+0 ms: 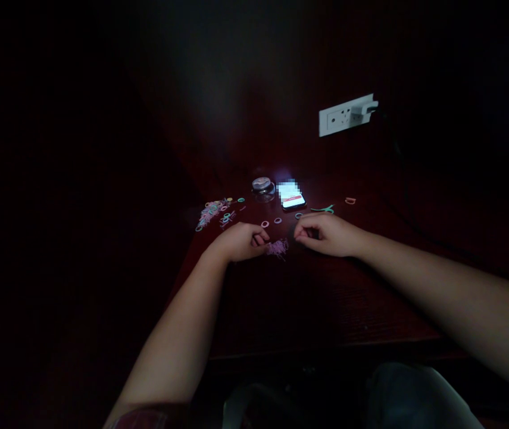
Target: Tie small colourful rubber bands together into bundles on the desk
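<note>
In the dim head view my left hand [243, 241] rests on the dark red table with its fingers curled. Its thumb tip is at the edge of a small heap of thin purple strands [277, 248]. Across a short gap, my right hand [325, 233] is closed, thumb and fingertips drawn together; whatever it may hold is too small to make out. Beyond the hands lie a pink ring [265, 224], a lilac ring [278, 220] and a bluish ring [299, 215], which look like small hair ties. A green band [323, 208] lies just behind my right hand.
A mixed pile of colourful bands [212, 213] lies at the table's left edge. Behind stand a round lidded jar [262, 186] and a lit phone [292, 194]. An orange band [350, 201] is farther right. A wall socket [346, 116] holds a plug with a dark cable.
</note>
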Motion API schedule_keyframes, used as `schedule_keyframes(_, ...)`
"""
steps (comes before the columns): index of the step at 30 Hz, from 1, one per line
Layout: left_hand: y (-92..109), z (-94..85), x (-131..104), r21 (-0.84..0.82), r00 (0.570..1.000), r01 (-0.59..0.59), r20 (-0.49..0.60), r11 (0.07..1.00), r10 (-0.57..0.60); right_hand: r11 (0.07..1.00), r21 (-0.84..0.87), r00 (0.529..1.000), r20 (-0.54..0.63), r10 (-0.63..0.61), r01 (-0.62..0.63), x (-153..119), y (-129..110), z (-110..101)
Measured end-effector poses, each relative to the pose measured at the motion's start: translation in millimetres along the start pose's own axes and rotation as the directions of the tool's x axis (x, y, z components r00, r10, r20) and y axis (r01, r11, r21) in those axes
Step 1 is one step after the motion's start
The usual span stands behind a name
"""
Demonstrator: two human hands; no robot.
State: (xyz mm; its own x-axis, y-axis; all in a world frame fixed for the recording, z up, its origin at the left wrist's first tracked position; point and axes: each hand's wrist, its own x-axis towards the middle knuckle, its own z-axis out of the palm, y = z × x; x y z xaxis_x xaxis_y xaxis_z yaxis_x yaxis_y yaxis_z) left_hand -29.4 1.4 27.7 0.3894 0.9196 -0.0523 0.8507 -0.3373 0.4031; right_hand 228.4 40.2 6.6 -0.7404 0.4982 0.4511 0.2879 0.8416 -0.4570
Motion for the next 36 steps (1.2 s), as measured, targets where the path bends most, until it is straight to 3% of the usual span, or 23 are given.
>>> schedule_keyframes(9,4,0.8,4,0.079,0.999,-0.034,0.006,0.996,0.033,0.983,-0.047,0.974,0.155,-0.168,0.177,1,-18,4)
schedule_keyframes(17,6,-1.1,4,0.118,0.996,-0.007,-0.09,0.993,0.018,0.975,-0.103,0.944,0.289,-0.161,0.197,1,-23,13)
schedule_keyframes(26,1,-0.6,3,0.088,0.998,0.012,-0.069,0.996,-0.006,0.977,-0.128,0.944,0.306,-0.122,0.168,2,-18,14)
schedule_keyframes(36,-3,-1.1,0,0.025,0.999,-0.005,0.044,1.0,0.004,0.979,-0.113,0.956,0.262,-0.133,0.168,3,-13,21)
